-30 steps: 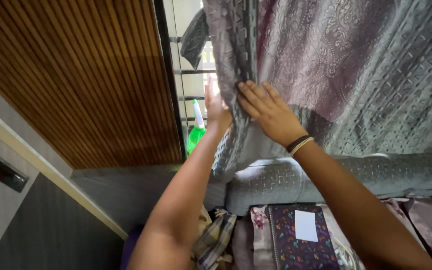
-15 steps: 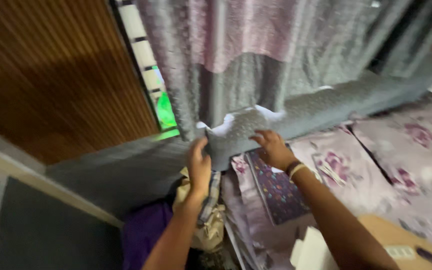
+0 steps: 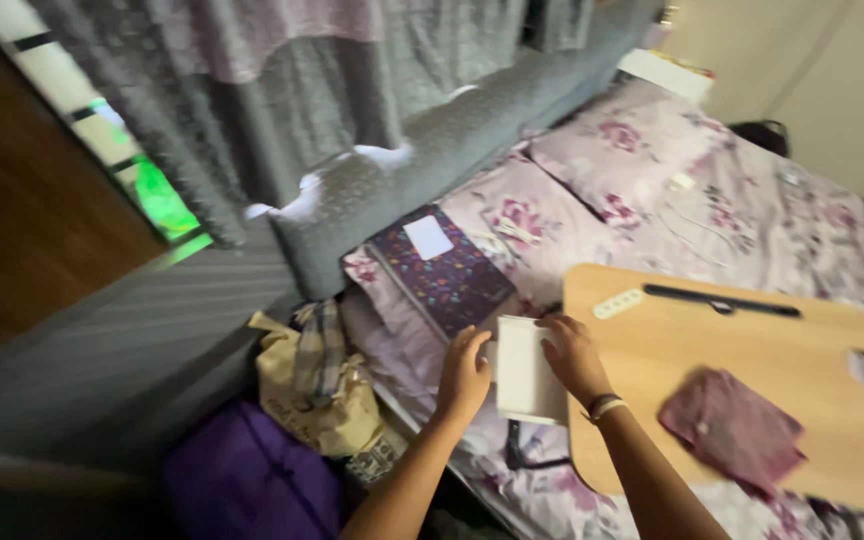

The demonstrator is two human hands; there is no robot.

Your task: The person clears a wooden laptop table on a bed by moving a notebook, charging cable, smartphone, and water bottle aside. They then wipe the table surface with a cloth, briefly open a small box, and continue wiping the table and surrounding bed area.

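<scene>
- Both hands hold 1 white book point(image 3: 527, 368) upright at the edge of the bed point(image 3: 652, 190): left hand point(image 3: 465, 372) and right hand point(image 3: 572, 352) grip opposite sides.
- The book is lifted, not yet set down.
- Just beside: wooden lap tray point(image 3: 752, 350) with maroon cloth point(image 3: 732, 425).
- Farther: patterned notebook point(image 3: 442, 270), grey curtain point(image 3: 282, 130).

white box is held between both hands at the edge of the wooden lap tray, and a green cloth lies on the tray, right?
Not quite. The cloth lying on the wooden lap tray is dark pink, not green, as the head view shows. The rest holds: the white box sits between the left hand and the right hand at the tray's edge.
</scene>
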